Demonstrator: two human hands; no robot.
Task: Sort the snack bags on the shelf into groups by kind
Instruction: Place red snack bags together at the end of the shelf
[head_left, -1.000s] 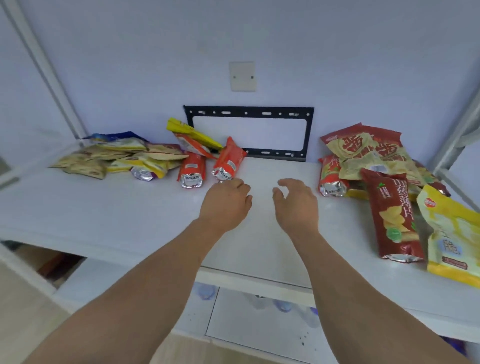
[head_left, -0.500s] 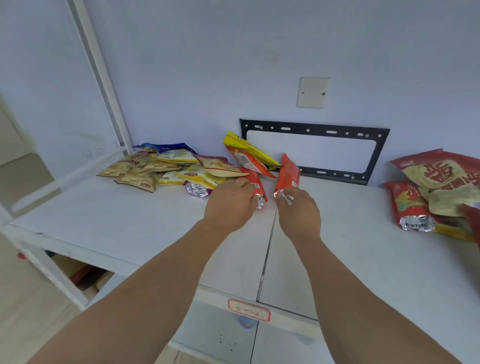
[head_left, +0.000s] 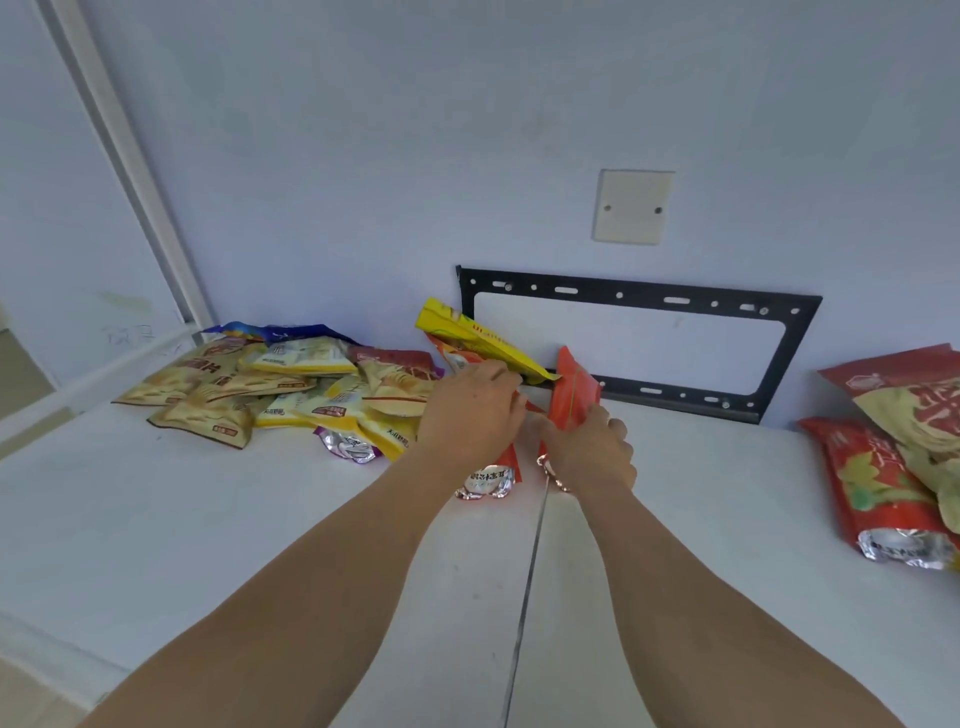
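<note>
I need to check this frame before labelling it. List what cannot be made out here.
- Head view: left hand covers most of an orange bag; its grip underneath is hidden.
- Right hand hides the lower part of the orange bag it holds.
- Red bags on the right are cut off by the frame edge.
- Blue bag is mostly buried under the yellow pile.
- Bag print is too blurred to read.

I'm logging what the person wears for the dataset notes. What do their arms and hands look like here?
Both forearms are bare up to the frame edge, with no sleeves showing. The left hand and right hand wear no gloves; no watch, ring or band shows on either.
</note>
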